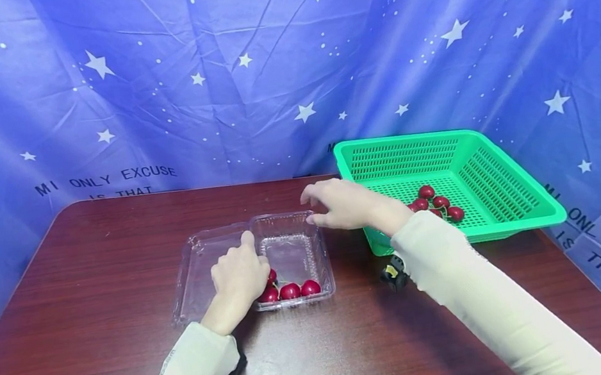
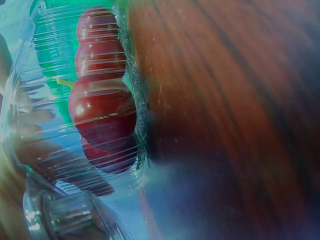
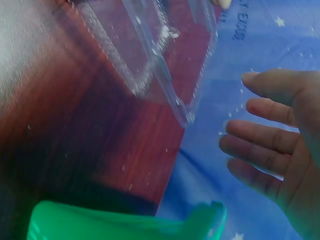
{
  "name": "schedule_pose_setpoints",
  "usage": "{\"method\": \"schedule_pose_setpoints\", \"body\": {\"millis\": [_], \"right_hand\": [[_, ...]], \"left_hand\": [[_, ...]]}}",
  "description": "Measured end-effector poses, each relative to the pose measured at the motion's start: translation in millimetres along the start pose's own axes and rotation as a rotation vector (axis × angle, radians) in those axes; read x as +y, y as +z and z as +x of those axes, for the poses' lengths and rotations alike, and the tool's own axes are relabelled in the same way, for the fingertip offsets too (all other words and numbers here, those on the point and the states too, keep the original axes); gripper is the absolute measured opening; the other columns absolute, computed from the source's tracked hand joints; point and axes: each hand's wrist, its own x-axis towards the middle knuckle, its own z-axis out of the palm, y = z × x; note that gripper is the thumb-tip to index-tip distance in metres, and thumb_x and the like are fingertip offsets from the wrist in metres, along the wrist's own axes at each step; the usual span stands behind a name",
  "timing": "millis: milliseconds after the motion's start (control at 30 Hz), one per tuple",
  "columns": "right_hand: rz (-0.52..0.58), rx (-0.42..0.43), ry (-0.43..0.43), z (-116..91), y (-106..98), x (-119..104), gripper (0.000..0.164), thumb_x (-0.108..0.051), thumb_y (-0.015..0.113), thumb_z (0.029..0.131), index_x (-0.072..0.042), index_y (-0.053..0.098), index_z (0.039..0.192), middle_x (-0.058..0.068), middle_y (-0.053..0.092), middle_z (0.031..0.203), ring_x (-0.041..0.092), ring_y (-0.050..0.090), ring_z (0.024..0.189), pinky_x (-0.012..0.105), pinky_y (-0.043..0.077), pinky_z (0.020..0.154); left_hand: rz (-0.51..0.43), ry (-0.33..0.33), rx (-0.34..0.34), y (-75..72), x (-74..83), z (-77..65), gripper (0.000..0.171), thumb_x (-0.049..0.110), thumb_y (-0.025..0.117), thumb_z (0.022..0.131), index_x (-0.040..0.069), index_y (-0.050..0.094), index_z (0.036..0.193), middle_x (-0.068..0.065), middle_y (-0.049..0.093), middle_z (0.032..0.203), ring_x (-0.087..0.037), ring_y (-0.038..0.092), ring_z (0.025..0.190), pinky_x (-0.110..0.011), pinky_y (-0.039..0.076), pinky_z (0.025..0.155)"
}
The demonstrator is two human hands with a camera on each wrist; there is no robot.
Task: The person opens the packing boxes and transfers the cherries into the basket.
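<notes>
A clear plastic clamshell box (image 1: 290, 254) stands on the table with its lid (image 1: 205, 273) folded open to the left. Several red cherries (image 1: 289, 291) lie along its near side; the left wrist view shows cherries (image 2: 102, 107) through the ribbed wall. My left hand (image 1: 239, 274) grips the box's left edge beside the hinge, some of its fingers partly hidden. Over the gap between box and green basket, near the box's far right corner, hovers my right hand (image 1: 346, 203). Its fingers are loosely spread with nothing held, as the right wrist view (image 3: 280, 130) also shows.
On the right, a green slotted basket (image 1: 487, 185) holds several more cherries (image 1: 441, 202). A small black device (image 1: 393, 272) is at the right wrist. Behind the brown table (image 1: 91, 309) hangs a blue star-printed curtain (image 1: 242, 112).
</notes>
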Motion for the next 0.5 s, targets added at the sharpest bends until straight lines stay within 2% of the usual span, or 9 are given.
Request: {"method": "schedule_pose_setpoints", "body": {"millis": [200,500], "right_hand": [[-0.051,-0.026,-0.005,6.1,8.7,-12.1,0.039,-0.028,0.067,0.088,-0.007,0.061,0.12,0.015,0.069,0.11,0.025,0.061,0.094,0.046,0.053,0.085],[-0.08,-0.084,-0.043,15.3,21.1,-29.5,0.039,-0.026,0.065,0.088,-0.007,0.06,0.121,0.015,0.067,0.119,0.028,0.062,0.107,0.048,0.052,0.092]], "left_hand": [[0.002,0.001,0.004,-0.3,-0.5,-0.3,0.028,0.025,0.055,0.087,0.007,0.048,0.108,-0.024,0.071,0.084,-0.043,0.065,0.075,-0.054,0.05,0.058],[0.013,-0.001,-0.007,-0.8,-0.3,0.2,0.031,0.026,0.055,0.088,0.007,0.048,0.111,-0.024,0.071,0.085,-0.043,0.065,0.074,-0.054,0.051,0.059]]}}
